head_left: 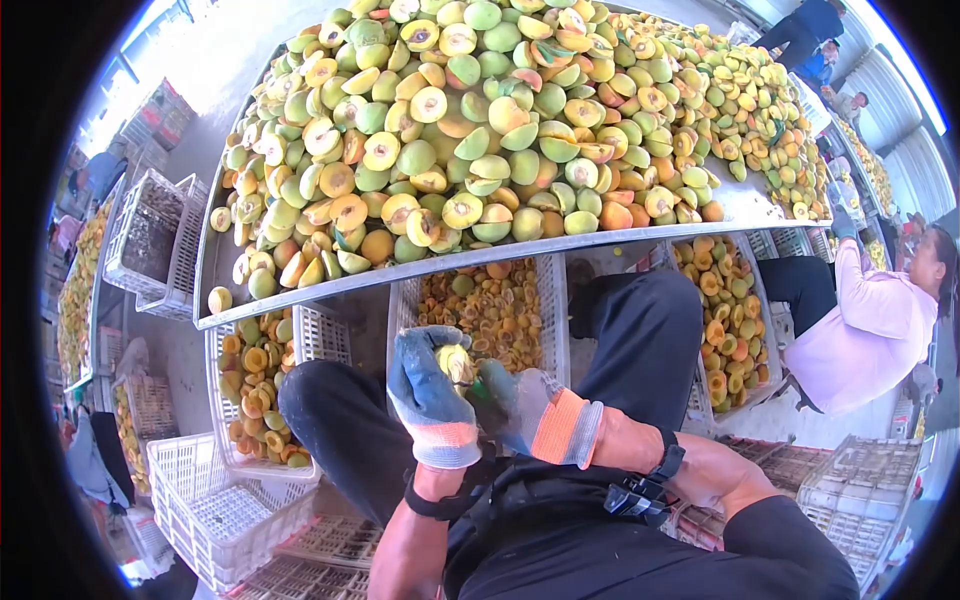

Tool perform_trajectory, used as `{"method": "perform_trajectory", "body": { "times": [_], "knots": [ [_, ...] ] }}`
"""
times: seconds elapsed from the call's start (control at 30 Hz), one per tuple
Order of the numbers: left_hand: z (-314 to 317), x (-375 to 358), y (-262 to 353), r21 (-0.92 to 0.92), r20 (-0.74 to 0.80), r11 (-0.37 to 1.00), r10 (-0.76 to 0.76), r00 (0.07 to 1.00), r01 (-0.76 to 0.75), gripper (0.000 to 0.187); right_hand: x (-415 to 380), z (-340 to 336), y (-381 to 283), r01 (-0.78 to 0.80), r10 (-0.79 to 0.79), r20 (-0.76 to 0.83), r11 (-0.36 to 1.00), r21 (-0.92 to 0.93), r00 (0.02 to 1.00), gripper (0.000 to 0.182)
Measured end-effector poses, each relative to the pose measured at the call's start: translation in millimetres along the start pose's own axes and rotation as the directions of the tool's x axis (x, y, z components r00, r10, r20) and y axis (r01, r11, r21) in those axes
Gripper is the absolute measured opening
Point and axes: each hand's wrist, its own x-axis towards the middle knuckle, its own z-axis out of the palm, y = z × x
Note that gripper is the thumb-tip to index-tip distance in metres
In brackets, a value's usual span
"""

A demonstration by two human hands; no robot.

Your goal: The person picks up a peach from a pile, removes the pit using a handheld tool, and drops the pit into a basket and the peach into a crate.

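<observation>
My left hand (428, 388), in a blue-grey knit glove with an orange and white cuff, is closed around a pale yellow peach (455, 362) above my lap. Against it, my right hand (528, 405), gloved alike, has its fingers curled in. A dark green shape shows between the two hands; whether it is a tool or part of a glove I cannot make out. In front of me a metal-edged table (420, 268) carries a big heap of cut peaches (430, 150), green-skinned with yellow flesh, some with stones showing.
Between my knees stands a crate of small cut pieces (490, 310). Crates of peach halves stand at left (262, 390) and right (718, 320). A white crate (215, 505) is at lower left. A co-worker in a pink top (865, 320) sits at right; other people and tables lie beyond.
</observation>
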Motion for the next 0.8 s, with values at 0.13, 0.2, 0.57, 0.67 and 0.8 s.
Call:
{"method": "perform_trajectory", "body": {
  "times": [0.13,0.2,0.57,0.67,0.8],
  "knots": [
    [-6,3,-7,-0.030,0.059,0.998,-0.056,0.997,0.058,0.048,8,-33,-8,-0.084,0.090,0.194,0.996,-0.043,0.977,0.034],
    [-11,7,-4,0.074,0.124,0.975,0.198,0.972,-0.208,0.041,12,-25,-4,0.106,-0.106,0.038,0.994,0.018,0.994,0.028],
    [1,0,-22,0.094,-0.023,0.982,0.164,0.986,-0.161,0.040,21,-39,-20,-0.207,0.201,0.051,0.940,0.273,0.978,0.030],
    [-1,4,-19,0.139,0.027,0.990,-0.010,1.000,0.006,0.035,17,-19,-16,0.046,-0.034,-0.114,0.994,0.101,0.993,0.036],
    [9,11,-56,-0.290,-0.162,0.936,-0.255,0.953,0.201,0.028,16,-29,-16,-0.165,0.173,-0.163,0.984,0.061,0.971,0.030]
  ]
}}
